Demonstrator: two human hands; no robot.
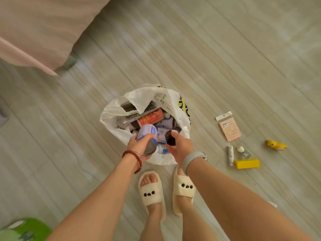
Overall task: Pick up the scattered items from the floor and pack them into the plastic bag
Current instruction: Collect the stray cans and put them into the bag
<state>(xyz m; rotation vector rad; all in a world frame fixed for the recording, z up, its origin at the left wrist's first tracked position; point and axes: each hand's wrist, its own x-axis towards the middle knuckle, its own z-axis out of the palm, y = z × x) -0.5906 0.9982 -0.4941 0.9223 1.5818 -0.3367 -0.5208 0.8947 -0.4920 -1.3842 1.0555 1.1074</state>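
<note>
Left hand [139, 143] gripping can [147, 136], over bag [111, 115]

bed cover [34, 30]: pink, top left
slippers [152, 192]: cream, on the feet
green thing [29, 229]: bottom left corner, blurred

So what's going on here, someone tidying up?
Yes. A person stands over a white plastic bag on the floor, already holding cans and cartons. The left hand grips a pale blue can over the bag's mouth, and the right hand holds a small dark jar there too. Still on the floor to the right: a pink packet, a small tube, a yellow box and a yellow toy.
</note>
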